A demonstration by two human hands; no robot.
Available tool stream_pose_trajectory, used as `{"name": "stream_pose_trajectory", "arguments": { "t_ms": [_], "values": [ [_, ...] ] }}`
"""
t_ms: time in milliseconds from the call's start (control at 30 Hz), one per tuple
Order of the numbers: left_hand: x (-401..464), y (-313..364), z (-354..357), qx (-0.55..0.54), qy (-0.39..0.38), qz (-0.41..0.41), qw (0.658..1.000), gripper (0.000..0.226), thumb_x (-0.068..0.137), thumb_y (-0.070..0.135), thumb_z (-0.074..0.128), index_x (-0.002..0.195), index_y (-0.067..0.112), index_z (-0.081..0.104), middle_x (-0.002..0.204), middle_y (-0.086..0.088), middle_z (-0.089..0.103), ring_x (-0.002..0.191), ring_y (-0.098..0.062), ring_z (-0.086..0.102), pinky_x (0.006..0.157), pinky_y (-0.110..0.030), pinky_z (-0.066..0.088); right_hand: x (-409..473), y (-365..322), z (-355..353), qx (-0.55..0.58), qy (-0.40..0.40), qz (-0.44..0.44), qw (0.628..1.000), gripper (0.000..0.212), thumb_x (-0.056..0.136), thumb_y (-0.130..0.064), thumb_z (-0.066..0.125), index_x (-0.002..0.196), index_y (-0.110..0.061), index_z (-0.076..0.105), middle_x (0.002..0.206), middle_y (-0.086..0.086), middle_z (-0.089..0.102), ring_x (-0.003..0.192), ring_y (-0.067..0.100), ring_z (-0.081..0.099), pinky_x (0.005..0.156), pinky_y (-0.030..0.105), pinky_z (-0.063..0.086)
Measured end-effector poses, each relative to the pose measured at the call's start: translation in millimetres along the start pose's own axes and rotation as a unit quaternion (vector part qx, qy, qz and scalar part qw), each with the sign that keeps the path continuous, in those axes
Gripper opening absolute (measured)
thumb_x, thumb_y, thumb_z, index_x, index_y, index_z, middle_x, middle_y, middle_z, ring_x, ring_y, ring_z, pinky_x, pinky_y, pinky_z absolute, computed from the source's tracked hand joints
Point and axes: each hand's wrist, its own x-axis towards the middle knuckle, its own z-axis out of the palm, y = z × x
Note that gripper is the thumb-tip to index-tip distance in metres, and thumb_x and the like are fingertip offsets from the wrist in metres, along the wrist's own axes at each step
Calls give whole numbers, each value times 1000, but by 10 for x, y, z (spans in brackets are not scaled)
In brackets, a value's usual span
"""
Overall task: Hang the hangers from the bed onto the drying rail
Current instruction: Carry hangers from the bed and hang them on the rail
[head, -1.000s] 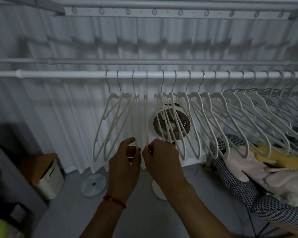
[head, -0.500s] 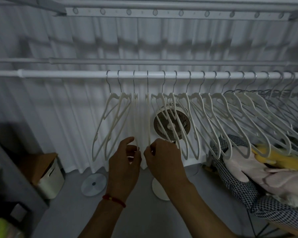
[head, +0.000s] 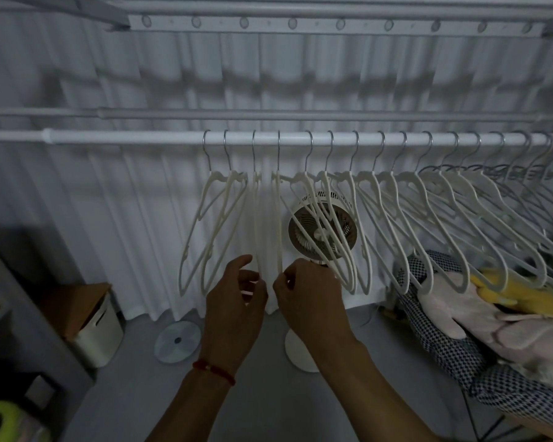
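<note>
Head view: little changed over the last second. Left hand (head: 233, 301) and right hand (head: 307, 295) still pinching bottoms of two cream hangers (head: 268, 224) already hooked on the rail (head: 125, 137), fingers narrow. Probably just straightening; release next.

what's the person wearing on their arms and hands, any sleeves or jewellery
Both forearms are bare, with no sleeves in view. The left hand has a thin red cord bracelet around the wrist, with a small pale bead or two on it. The right hand and its wrist carry nothing: no gloves, watch or rings are visible on either hand.
</note>
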Motion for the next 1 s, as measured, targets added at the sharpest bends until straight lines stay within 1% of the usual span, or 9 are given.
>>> {"name": "stream_pose_trajectory", "arguments": {
  "t_ms": [100, 200, 300, 433, 533, 600, 733, 900, 1000],
  "values": [
    [-3, -24, 6, 2, 0, 8, 1000, 43, 93, 16, 63, 134, 20, 51, 101, 12, 63, 89, 7, 60, 70, -2, 45, -28, 20, -140, -2, 65, -21, 998, 14, 94, -26, 61, 92, -13, 66, 87, 2, 65, 73, 17, 62, 68, 33, 51],
    [-24, -27, 15, 10, 17, 23, 1000, 43, 91, 14, 64, 132, 19, 52, 106, 2, 63, 90, -5, 61, 70, -6, 47, -17, 84, -350, -67, 129, 0, 989, 22, 95, -32, 60, 112, -19, 63, 109, 0, 60, 81, 20, 66, 65, 33, 49],
    [-62, 19, 10, 54, 47, 74, 995, 44, 90, 14, 65, 132, 16, 53, 109, 2, 57, 92, -9, 56, 74, -16, 50, 12, 230, -485, -99, 188, 13, 977, 28, 92, -29, 67, 117, -18, 62, 112, 5, 55, 75, 23, 65, 56, 31, 47],
    [-57, 99, 20, 66, 66, 112, 989, 41, 90, 14, 65, 129, 15, 55, 112, 1, 54, 95, -11, 54, 76, -13, 47, 52, 394, -523, -126, 179, 17, 976, 35, 89, -29, 72, 121, -18, 63, 108, 7, 51, 80, 24, 62, 56, 28, 42],
    [-53, 121, 42, 62, 65, 111, 990, 40, 90, 15, 64, 129, 16, 55, 115, 1, 53, 97, -10, 54, 76, -13, 48, 108, 427, -533, -135, 170, 13, 976, 34, 89, -31, 72, 120, -19, 64, 107, 7, 51, 78, 25, 62, 55, 32, 49],
    [-60, 121, 53, 60, 63, 109, 990, 40, 90, 16, 64, 128, 17, 55, 116, 2, 53, 98, -9, 54, 75, -13, 48, 151, 440, -539, -136, 174, 4, 975, 31, 87, -29, 75, 115, -18, 66, 104, 8, 51, 73, 25, 62, 54, 31, 49],
    [-66, 111, 81, 58, 64, 102, 991, 40, 89, 15, 64, 128, 17, 55, 116, 3, 52, 98, -10, 54, 75, -20, 51, 201, 474, -546, -141, 164, 0, 976, 27, 85, -26, 77, 109, -16, 69, 99, 8, 51, 72, 26, 60, 54, 31, 46],
    [-75, 100, 86, 60, 69, 93, 991, 39, 89, 15, 64, 127, 17, 56, 116, 4, 53, 97, -8, 53, 76, -17, 49, 218, 500, -511, -153, 164, 12, 974, 22, 86, -23, 77, 103, -12, 70, 98, 10, 55, 70, 27, 60, 54, 34, 51],
    [-71, 96, 90, 62, 71, 95, 991, 39, 89, 13, 65, 127, 17, 56, 115, 4, 53, 96, -10, 54, 75, -20, 50, 214, 510, -487, -167, 171, 20, 971, 16, 87, -24, 75, 93, -11, 70, 98, 9, 57, 70, 26, 62, 53, 28, 41]
  ]
}}
